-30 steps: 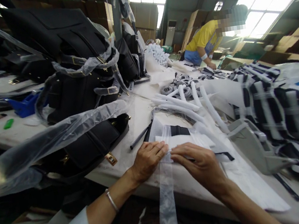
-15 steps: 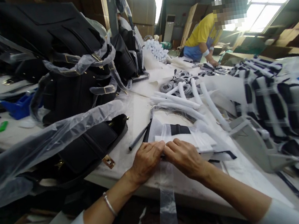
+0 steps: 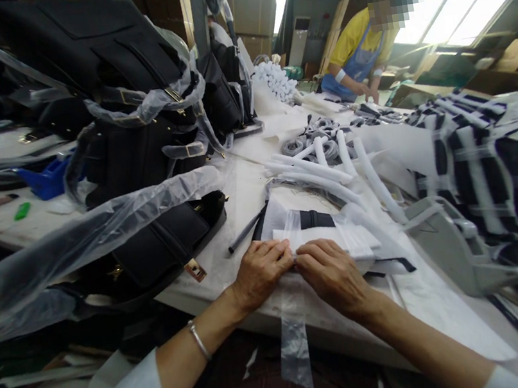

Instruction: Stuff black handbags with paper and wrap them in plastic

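A black piece wrapped in white foam sheet [image 3: 338, 237] lies at the table's near edge. Both hands press on its near side, fingers curled over the edge. My left hand [image 3: 262, 274] is closed at the wrap's left part, and my right hand [image 3: 332, 274] is closed just right of it, with a small gap between them. A clear plastic strip [image 3: 294, 344] hangs from between the hands over the table edge. What the fingertips grip is hidden under them. Left of the wrap lies a dark rod [image 3: 242, 237].
Black bags in plastic [image 3: 151, 255] stand at the left, near a blue holder [image 3: 45, 179]. White foam tubes [image 3: 319, 175] lie beyond the wrap. A grey tape dispenser [image 3: 452, 249] and wrapped black pieces [image 3: 470, 175] are at the right. Another person [image 3: 356, 59] leans over the far table.
My hands have moved slightly apart at the near edge of the wrap. The view has shifted a little, and the other person's hands have come together.
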Demonstrator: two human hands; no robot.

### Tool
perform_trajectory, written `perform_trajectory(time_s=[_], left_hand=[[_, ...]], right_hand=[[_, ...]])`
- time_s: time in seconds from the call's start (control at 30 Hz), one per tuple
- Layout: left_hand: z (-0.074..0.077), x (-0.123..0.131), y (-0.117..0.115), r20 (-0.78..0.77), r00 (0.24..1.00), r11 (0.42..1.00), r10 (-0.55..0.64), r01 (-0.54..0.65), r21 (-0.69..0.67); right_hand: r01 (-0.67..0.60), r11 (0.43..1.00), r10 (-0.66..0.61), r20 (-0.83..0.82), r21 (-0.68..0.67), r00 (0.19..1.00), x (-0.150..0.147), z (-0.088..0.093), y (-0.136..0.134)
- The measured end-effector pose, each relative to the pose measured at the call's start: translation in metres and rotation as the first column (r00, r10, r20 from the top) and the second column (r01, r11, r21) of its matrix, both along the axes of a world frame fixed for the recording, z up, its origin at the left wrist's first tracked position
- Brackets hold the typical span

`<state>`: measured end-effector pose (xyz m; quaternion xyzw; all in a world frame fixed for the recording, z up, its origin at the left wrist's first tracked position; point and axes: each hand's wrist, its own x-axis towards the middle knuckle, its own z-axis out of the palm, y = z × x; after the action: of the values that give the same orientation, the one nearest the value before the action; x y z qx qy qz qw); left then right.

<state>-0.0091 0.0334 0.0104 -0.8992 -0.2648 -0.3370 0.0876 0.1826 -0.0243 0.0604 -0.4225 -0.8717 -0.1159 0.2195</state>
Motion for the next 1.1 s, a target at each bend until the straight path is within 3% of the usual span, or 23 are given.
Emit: perform_trajectory(time_s=[0.07, 0.2, 0.3, 0.4, 0.53, 0.7, 0.9, 1.0, 1.1], left_hand=[[0.0, 0.0, 0.0, -0.004, 1.0, 1.0, -0.004, 0.004, 0.001], [0.0, -0.001, 0.0, -0.015, 1.0, 1.0, -0.016, 0.015, -0.01], [0.0, -0.001, 0.0, -0.018, 1.0, 1.0, -0.013, 0.013, -0.011], [-0.001, -0.001, 0.0, -0.013, 1.0, 1.0, -0.017, 0.016, -0.011], [-0.001, -0.001, 0.0, 0.001, 1.0, 1.0, -0.015, 0.015, -0.005], [0.0, -0.001, 0.001, 0.002, 1.0, 1.0, -0.027, 0.027, -0.016], [-0.001, -0.001, 0.001, 0.022, 0.998, 0.998, -0.051, 0.052, -0.029], [-0.004, -0.001, 0.0, 0.013, 0.998, 0.998, -0.056, 0.056, -0.042], [-0.005, -0.002, -0.001, 0.018, 0.998, 0.997, -0.058, 0.059, -0.058]], right_hand=[[-0.072, 0.997, 0.072, -0.014, -0.023, 0.997, 0.005, -0.001, -0.021], [-0.188, 0.977, 0.202, 0.162, -0.098, 0.966, 0.01, -0.019, -0.059], [-0.148, 0.984, 0.162, 0.168, -0.095, 0.972, 0.005, -0.039, -0.066], [-0.184, 0.979, 0.186, 0.013, -0.09, 0.982, -0.005, -0.048, -0.056], [-0.248, 0.968, 0.233, -0.228, -0.038, 0.945, -0.018, -0.038, -0.043], [-0.184, 0.977, 0.12, -0.435, -0.107, 0.893, -0.029, -0.029, -0.042], [-0.165, 0.978, 0.077, -0.517, -0.127, 0.853, -0.042, -0.037, -0.051], [-0.174, 0.976, 0.083, -0.512, -0.133, 0.855, -0.044, -0.023, -0.047], [-0.163, 0.978, 0.085, -0.47, -0.127, 0.879, -0.038, 0.001, -0.034]])
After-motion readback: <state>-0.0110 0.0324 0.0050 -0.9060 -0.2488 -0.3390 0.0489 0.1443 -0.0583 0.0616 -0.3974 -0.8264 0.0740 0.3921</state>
